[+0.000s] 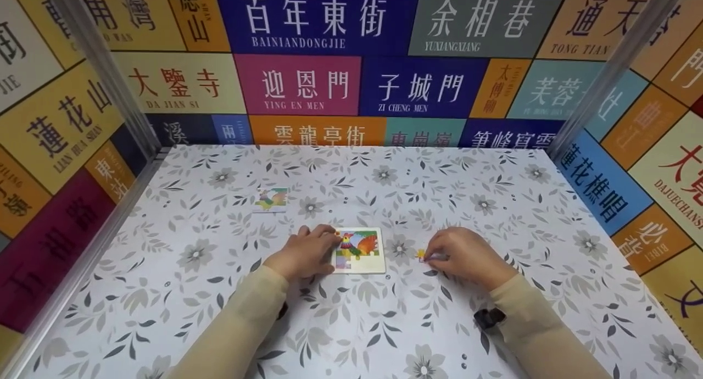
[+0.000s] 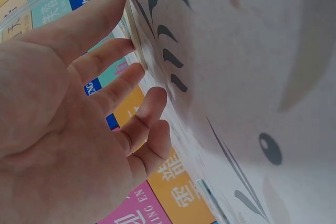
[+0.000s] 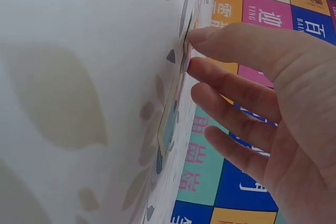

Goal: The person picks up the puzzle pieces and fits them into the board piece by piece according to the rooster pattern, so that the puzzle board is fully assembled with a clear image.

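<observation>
A small puzzle board (image 1: 375,265) with a pale frame and a colourful bird picture lies on the patterned table; several pieces sit in it, and part of its lower area is bare. My left hand (image 1: 305,252) rests at the board's left side. In the left wrist view its thumb (image 2: 107,11) touches the board's edge, the fingers loosely bent. To the right of the board, my right hand (image 1: 464,255) pinches a small yellow and pink puzzle piece (image 1: 420,255) by thumb and forefinger. A flat piece with a bluish face (image 3: 169,121) lies beneath that hand in the right wrist view.
Farther back on the left, a small group of puzzle pieces (image 1: 271,199) lies on the white floral table cover (image 1: 351,324). Colourful panels with written signs (image 1: 307,85) stand behind and beside the table. Clear rods (image 1: 104,66) run along its sides.
</observation>
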`<state>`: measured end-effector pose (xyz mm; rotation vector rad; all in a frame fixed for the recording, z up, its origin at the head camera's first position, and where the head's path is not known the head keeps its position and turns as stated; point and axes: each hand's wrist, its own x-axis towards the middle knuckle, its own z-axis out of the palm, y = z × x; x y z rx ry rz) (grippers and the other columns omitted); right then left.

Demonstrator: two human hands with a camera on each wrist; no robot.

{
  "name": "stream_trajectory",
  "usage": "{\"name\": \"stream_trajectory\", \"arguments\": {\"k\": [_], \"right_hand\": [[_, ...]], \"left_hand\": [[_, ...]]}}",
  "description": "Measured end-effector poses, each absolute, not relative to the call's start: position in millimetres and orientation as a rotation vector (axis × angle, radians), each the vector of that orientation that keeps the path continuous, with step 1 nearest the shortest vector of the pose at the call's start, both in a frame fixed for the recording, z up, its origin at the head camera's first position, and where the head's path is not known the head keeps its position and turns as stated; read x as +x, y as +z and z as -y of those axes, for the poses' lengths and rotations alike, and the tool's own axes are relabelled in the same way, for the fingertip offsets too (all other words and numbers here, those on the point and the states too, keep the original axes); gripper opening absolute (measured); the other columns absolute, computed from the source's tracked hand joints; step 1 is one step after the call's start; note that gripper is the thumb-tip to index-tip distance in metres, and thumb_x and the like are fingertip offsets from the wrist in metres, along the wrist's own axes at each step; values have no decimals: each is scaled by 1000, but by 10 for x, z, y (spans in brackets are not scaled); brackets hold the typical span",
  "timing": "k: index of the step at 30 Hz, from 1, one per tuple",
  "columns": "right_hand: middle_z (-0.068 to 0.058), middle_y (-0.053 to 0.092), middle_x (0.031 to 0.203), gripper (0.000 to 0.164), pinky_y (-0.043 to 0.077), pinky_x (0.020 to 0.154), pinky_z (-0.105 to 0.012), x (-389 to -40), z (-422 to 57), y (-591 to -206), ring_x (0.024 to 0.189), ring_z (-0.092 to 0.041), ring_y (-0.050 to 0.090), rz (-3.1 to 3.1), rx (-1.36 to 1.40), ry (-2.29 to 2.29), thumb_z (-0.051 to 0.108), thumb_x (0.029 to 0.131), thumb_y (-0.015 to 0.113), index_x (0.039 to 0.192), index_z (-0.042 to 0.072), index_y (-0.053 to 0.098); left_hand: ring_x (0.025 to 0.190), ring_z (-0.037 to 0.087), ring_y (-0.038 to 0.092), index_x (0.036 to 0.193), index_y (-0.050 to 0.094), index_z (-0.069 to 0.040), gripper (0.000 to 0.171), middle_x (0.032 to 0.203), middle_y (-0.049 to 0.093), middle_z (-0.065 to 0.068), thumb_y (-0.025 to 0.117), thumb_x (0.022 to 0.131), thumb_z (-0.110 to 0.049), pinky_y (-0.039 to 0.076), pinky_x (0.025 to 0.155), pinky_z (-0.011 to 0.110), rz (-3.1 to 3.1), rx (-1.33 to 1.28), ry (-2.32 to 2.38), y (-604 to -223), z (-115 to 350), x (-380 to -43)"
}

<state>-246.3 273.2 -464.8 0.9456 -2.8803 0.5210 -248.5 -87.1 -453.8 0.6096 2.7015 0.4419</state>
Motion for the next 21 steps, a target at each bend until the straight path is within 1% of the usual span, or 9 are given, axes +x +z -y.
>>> {"name": "stream_trajectory", "arguments": {"k": [7,13,21], "right_hand": [[12,74,91,7,57,81,-36,-2455,-2731,-4646,86,-10,68,2854,959,514,19,84,84,85,25,82],[10,75,93,5,57,84,-39,-2455,-2725,-4620,89,-12,69,2864,956,509,21,85,83,87,25,82],[10,75,93,6,56,86,-40,-2448,-2710,-4652,89,-13,69,2864,967,525,20,84,84,88,24,83]], "left_hand": [[138,37,40,148,55,-20,60,160,40,4,77,93,-29,35,114,59,-2714,629,441,-4537,879,-2472],[138,36,40,149,54,-20,61,160,41,4,77,94,-29,35,115,58,-2715,622,434,-4519,864,-2479],[138,36,40,150,54,-20,61,161,40,4,77,94,-29,35,115,57,-2712,617,421,-4515,860,-2463]]}}
